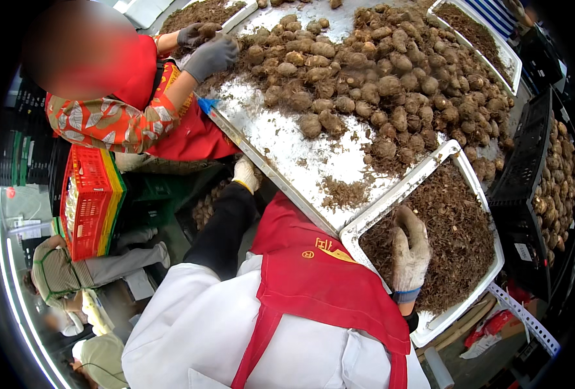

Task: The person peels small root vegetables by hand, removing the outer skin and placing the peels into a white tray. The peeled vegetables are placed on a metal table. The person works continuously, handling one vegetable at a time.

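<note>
My right hand [410, 255], in a soiled white knit glove with a blue cuff, hovers over a white foam box [492, 228]. Its fingers curve apart from the thumb, and I see nothing in them. Loose brown root fibres and skin scraps [455, 233] fill that box. My left hand [246, 176], also in a white knit glove, reaches down past the metal table edge [263, 165]. Below it sits a dark crate of small taro corms [204, 210]. Something brown shows beside the left fingers, but whether they grip it is unclear. A large heap of hairy taro corms [389, 82] covers much of the table.
Across the table corner, a co-worker's grey-gloved hands [213, 58] are at the heap. A black crate of corms [521, 228] stands at right. More foam boxes [513, 63] line the far side. Stacked red and yellow crates [90, 194] stand at left, with other people beyond.
</note>
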Demonstrator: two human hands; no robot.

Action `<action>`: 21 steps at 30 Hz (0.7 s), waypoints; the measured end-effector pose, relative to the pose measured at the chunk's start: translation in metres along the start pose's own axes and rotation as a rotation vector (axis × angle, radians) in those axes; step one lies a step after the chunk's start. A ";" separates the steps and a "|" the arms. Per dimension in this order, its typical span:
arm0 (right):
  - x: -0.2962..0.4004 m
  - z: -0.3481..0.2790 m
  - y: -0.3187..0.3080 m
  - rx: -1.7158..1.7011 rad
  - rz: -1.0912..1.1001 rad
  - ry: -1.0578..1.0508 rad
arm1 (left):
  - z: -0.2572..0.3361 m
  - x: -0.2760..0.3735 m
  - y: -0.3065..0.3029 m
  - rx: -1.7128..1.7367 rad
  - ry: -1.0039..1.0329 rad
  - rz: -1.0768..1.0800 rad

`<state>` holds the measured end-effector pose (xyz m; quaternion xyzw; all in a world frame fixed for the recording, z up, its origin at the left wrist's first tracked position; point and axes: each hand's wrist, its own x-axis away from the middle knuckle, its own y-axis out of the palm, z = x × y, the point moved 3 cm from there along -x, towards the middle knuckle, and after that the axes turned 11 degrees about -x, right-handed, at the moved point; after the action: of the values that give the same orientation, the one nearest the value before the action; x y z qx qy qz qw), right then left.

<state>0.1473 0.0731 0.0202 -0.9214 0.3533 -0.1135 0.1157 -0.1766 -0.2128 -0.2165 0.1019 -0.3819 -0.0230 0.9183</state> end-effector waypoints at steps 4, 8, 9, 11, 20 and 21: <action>0.009 0.011 -0.002 -0.110 0.035 0.039 | -0.006 0.006 0.003 0.105 0.032 0.136; 0.009 0.024 -0.004 -0.113 0.091 0.092 | 0.001 0.024 -0.010 -0.263 0.001 -0.012; 0.008 0.024 -0.003 -0.095 0.068 0.079 | -0.004 0.018 -0.011 -0.208 0.044 -0.013; 0.002 0.022 0.000 -0.069 0.039 0.032 | -0.016 -0.016 -0.029 -0.141 -0.020 0.074; -0.009 0.013 0.005 -0.078 0.002 0.042 | 0.006 0.037 -0.016 -0.201 0.015 -0.078; -0.006 0.017 0.004 -0.105 0.001 0.081 | 0.014 0.053 -0.011 -0.206 0.141 -0.059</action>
<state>0.1451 0.0769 0.0022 -0.9206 0.3637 -0.1318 0.0529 -0.1488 -0.2326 -0.1725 0.0196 -0.3089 -0.0821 0.9473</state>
